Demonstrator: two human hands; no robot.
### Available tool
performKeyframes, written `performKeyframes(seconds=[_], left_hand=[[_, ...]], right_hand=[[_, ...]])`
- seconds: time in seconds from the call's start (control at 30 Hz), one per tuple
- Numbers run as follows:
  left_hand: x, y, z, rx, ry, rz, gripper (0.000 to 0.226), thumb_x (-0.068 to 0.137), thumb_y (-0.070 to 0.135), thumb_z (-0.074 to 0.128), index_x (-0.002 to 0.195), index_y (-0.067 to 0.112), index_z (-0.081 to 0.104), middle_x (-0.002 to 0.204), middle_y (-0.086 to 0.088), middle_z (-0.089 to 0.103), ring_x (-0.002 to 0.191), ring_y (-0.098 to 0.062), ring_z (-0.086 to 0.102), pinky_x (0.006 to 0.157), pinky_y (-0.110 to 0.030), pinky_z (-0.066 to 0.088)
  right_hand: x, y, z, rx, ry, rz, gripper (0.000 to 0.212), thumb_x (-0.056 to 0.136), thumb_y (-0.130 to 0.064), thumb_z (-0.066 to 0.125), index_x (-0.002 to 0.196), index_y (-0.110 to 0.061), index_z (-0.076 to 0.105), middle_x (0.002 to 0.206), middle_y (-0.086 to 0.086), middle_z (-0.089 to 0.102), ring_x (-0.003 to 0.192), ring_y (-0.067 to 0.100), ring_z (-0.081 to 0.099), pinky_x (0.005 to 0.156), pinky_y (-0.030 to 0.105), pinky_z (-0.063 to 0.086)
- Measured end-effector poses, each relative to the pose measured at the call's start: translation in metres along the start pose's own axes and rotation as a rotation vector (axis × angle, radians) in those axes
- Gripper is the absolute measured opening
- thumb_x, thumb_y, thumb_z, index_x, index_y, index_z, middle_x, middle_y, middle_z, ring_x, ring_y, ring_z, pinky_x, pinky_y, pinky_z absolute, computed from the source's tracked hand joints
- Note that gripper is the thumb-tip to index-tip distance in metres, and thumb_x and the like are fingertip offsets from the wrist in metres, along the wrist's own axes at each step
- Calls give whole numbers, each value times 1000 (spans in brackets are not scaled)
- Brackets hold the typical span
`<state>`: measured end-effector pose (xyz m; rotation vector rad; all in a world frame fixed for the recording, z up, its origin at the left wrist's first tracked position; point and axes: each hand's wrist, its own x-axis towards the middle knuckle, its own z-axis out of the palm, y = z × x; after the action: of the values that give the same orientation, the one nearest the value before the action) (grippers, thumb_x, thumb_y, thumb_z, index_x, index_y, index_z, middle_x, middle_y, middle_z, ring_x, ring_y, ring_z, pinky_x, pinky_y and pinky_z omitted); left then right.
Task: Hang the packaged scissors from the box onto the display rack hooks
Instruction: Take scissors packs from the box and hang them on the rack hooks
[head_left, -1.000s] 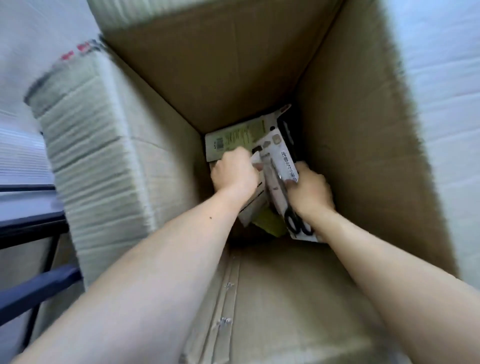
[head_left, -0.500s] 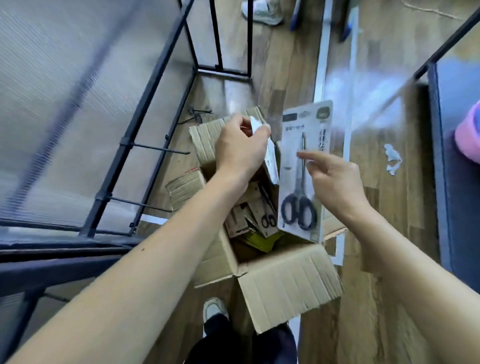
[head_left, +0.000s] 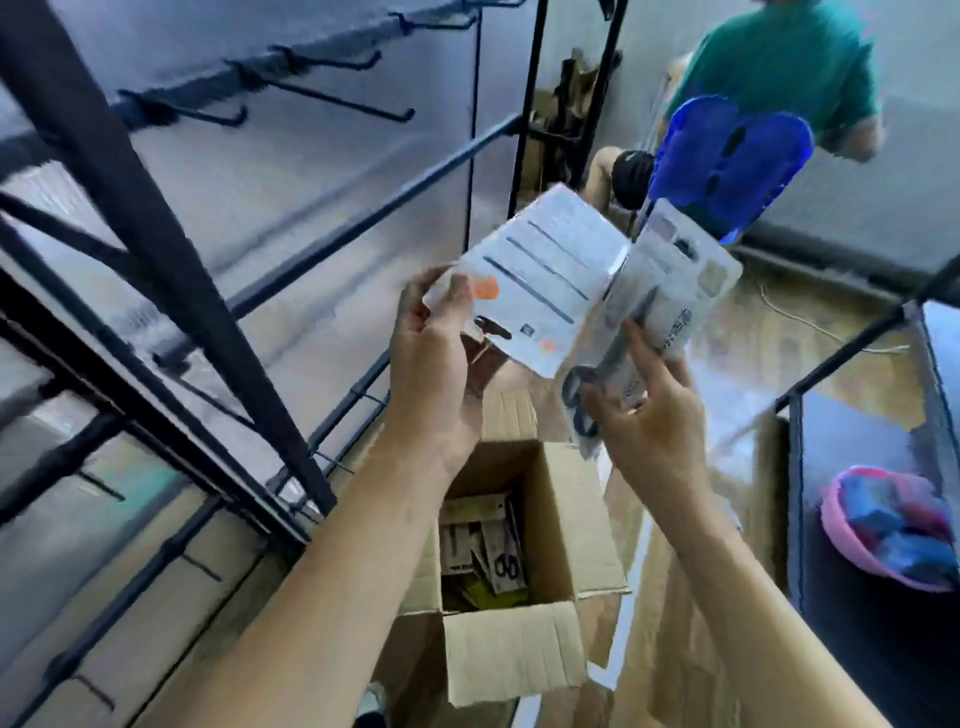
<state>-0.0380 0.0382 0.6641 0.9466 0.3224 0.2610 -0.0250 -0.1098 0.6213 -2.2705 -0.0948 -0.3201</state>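
The black display rack (head_left: 156, 218) fills the whole left side, its bars blurred and slanting across the view. Down at bottom centre sits the cardboard box (head_left: 571, 525), flaps open on the wooden floor (head_left: 753, 312), just beside the foot of the rack. Inside it lies a jumble of more packaged scissors (head_left: 483, 551), one pair of black handles showing.

At the back stands a person in a green shirt (head_left: 779, 57), with a bright blue plastic object (head_left: 727, 156) in front of them; what it is, I cannot tell. Far right, a pink basket (head_left: 852, 561) holds blue items.

Now the hands, both raised above the box! The left hand (head_left: 436, 364) grips the lower corner of a white package (head_left: 540, 280), fingers curled round its edge, the printed back facing the camera and tilted up to the right. The right hand (head_left: 654, 415) pinches the second package (head_left: 675, 291) near its lower end, with one finger lying straight up its face. Through it shows a pair of scissors (head_left: 576, 400), dark handles low and blades pointing up. The two packages meet along their inner edges, well above the box.

Up on the rack's top rail, the hooks (head_left: 332, 101) jut out to the right, well apart from both packages.
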Motion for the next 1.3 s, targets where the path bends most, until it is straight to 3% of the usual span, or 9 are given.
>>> performKeyframes(seconds=[0.17, 0.27, 0.43, 0.6, 0.77, 0.9, 1.0, 1.17, 1.3], left_hand=[[-47, 44, 9, -66, 78, 61, 12, 93, 15, 49, 89, 23, 57, 93, -8, 67, 92, -33, 64, 81, -53, 51], [-71, 67, 10, -32, 83, 161, 16, 92, 14, 52, 83, 25, 59, 74, 2, 69, 67, -14, 67, 65, -33, 57], [-112, 106, 13, -11, 81, 278, 17, 85, 4, 56, 76, 18, 57, 69, 0, 64, 59, -13, 63, 47, -21, 51], [-151, 145, -1, 27, 106, 416, 18, 92, 27, 51, 77, 18, 52, 62, 5, 58, 54, -6, 58, 54, -23, 51], [-178, 172, -50, 311, 301, 598, 17, 93, 32, 49, 80, 23, 55, 71, 7, 57, 66, -9, 53, 63, -24, 41], [-208, 192, -116, 641, 483, 789, 13, 87, 22, 60, 99, 21, 53, 94, 8, 58, 81, -4, 54, 67, -8, 40], [-245, 211, -178, 810, 526, 721, 16, 88, 26, 60, 103, 24, 56, 91, 16, 61, 87, -7, 58, 71, -16, 42], [-320, 237, -264, 732, 587, 723, 4, 81, 33, 59, 84, 33, 61, 80, 15, 68, 77, -2, 63, 70, -23, 48], [-378, 254, -318, 652, 709, 738, 11, 87, 25, 62, 84, 36, 63, 79, 17, 70, 81, -1, 65, 75, -23, 52]], right_hand=[[0, -55, -28, 57, 99, -158, 77, 83, -24, 67, 145, -26, 22, 140, 12, 36, 131, 22, 24, 108, 30, 25], [-4, -80, -46, 73, 185, -317, 78, 77, -34, 64, 144, -24, 26, 141, 14, 37, 124, 18, 26, 104, 28, 23], [-7, -111, -62, -17, 230, -773, 38, 80, -25, 56, 115, -15, 65, 117, 8, 65, 95, 19, 47, 83, 29, 42], [-40, -148, -59, 143, 144, -994, 11, 83, -14, 61, 84, -16, 71, 82, 1, 69, 71, 16, 58, 61, 19, 45], [-84, -198, -41, 415, -145, -808, 49, 84, -9, 61, 55, -31, 28, 49, -17, 41, 49, -3, 39, 46, 8, 25], [-125, -247, -14, 673, -422, -612, 44, 87, -7, 60, 51, -17, 35, 46, -12, 32, 48, 0, 27, 47, 13, 22], [-164, -290, 9, 874, -633, -495, 43, 90, -5, 56, 52, -20, 40, 40, -17, 35, 44, -4, 31, 48, 10, 26], [-248, -355, 52, 968, -872, -431, 14, 89, -13, 57, 77, -13, 64, 70, -11, 61, 71, 1, 54, 74, 18, 43], [-316, -399, 74, 1002, -996, -388, 12, 88, -19, 58, 92, -16, 69, 71, -18, 68, 74, -6, 60, 73, 11, 46]])
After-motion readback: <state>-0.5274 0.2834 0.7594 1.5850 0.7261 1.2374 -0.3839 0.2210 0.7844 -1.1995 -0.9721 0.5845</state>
